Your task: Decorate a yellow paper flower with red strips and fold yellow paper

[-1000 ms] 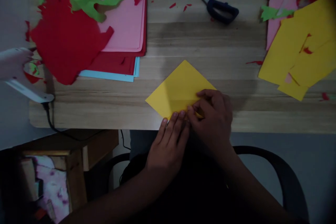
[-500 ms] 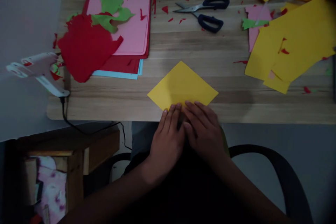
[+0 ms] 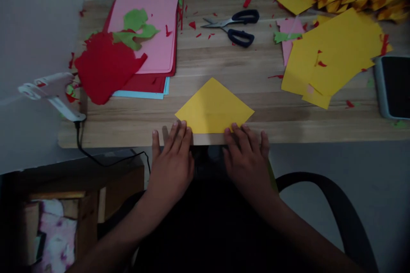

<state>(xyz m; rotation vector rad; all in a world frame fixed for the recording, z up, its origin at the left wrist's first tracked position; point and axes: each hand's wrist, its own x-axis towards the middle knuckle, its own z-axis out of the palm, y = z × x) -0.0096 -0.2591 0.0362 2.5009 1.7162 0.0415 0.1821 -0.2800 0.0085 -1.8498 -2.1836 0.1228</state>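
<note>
A folded piece of yellow paper [image 3: 214,104] lies near the front edge of the table, its point facing away from me and its straight folded edge towards me. At the left end of that fold, the fingertips of my left hand [image 3: 171,162] rest on the paper, fingers spread. My right hand [image 3: 248,160] touches the right end of the same edge, with its fingers stretched out too. Neither hand grips anything. Beyond the paper a pair of scissors [image 3: 229,25] with dark blue handles lies with its blades parted.
Pink sheets [image 3: 150,51] are stacked at the left, with red felt-like material [image 3: 104,68] and green scraps on them. A white glue gun [image 3: 53,89] sits at the left edge, its cord hanging down. Yellow sheets [image 3: 320,55] and a phone [image 3: 395,87] lie at the right.
My hands have moved apart along the folded edge, from its middle to its two ends. The view has shifted, bringing the phone into sight at the right.
</note>
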